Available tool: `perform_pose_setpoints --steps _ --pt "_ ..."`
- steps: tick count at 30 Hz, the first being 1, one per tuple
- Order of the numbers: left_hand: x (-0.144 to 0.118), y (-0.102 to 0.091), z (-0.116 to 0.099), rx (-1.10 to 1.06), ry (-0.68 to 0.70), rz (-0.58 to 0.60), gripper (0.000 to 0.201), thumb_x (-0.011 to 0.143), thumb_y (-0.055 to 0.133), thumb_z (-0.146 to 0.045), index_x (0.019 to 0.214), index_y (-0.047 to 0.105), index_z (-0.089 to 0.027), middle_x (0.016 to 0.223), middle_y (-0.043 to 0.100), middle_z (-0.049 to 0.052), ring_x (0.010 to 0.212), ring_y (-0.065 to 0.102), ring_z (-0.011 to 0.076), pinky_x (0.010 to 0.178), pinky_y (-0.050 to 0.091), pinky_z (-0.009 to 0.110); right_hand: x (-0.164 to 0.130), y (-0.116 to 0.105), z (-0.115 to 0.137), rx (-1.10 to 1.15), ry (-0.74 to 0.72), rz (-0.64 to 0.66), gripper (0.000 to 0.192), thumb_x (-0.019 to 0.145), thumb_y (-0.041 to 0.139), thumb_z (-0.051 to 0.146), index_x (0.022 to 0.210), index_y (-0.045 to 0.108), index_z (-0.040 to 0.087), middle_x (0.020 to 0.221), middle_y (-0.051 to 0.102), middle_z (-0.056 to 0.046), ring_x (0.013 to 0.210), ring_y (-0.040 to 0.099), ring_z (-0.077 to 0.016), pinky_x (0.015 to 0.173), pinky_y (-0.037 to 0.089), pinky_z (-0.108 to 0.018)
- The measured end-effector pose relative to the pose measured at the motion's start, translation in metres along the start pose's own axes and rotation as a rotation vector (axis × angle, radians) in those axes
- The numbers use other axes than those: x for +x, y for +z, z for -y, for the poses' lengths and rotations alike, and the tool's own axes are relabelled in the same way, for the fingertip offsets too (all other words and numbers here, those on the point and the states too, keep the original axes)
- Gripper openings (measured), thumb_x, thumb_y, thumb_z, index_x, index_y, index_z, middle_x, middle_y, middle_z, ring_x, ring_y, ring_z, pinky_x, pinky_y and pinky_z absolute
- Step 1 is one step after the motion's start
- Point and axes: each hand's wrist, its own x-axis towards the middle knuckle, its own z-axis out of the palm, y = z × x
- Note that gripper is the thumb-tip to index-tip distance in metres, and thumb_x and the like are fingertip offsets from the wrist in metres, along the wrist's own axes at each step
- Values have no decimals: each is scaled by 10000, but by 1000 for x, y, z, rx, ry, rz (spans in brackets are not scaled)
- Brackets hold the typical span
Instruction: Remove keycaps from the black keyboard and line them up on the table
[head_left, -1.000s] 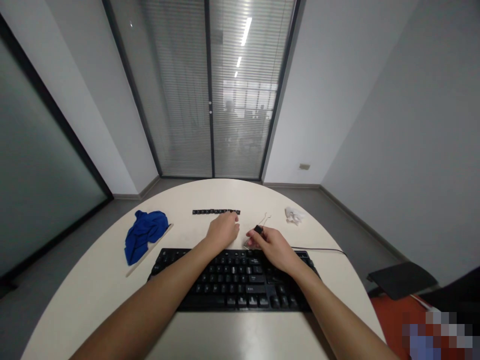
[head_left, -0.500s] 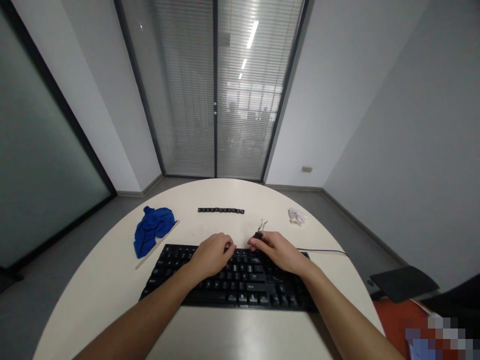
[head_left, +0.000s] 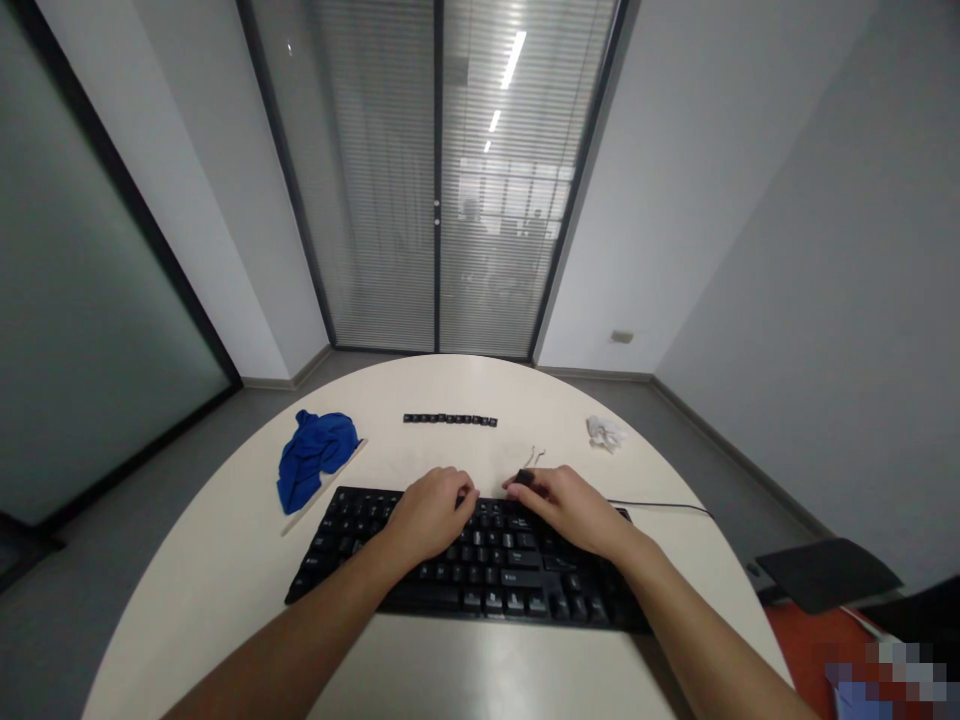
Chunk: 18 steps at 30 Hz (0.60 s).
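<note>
A black keyboard (head_left: 420, 585) lies on the round white table (head_left: 225, 560) in front of me. My left hand (head_left: 435, 510) rests on its upper middle keys with the fingers curled. My right hand (head_left: 570, 505) sits at the keyboard's top edge and pinches a small black tool with wire loops (head_left: 525, 475). A row of loose black keycaps (head_left: 450, 419) lies farther back on the table.
A crumpled blue cloth (head_left: 315, 455) lies on a thin strip at the left. A crumpled white tissue (head_left: 606, 432) sits at the right. The keyboard's cable (head_left: 660, 505) runs off to the right. A dark chair (head_left: 825, 570) stands beside the table.
My left hand has come back from the row of keycaps onto the keyboard. My right hand, still pinching the wire tool, has settled at the keyboard's top edge.
</note>
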Motion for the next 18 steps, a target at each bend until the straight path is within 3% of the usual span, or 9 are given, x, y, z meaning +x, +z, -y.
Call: perform_pose_setpoints --steps 7,14,18 --pt "-1 2 0 -11 29 -13 269 954 429 -307 869 660 -198 892 680 61 902 611 220 820 454 326 8 6 -13 -6 97 -3 443 939 490 500 816 746 160 774 746 -56 686 632 -193 649 437 -272" --pt "-2 0 -1 -61 65 -24 254 956 437 -308 890 659 -205 905 683 55 917 613 222 827 457 335 14 9 -29 229 165 9 489 893 525 578 823 723 136 817 757 -83 751 678 -212 688 504 -287" --pt "-3 -2 -3 -117 78 -47 206 930 506 -346 904 661 -213 919 688 44 908 617 216 797 462 319 13 10 -25 343 181 -76 501 866 550 606 836 708 132 805 749 -92 722 682 -205 699 534 -304"
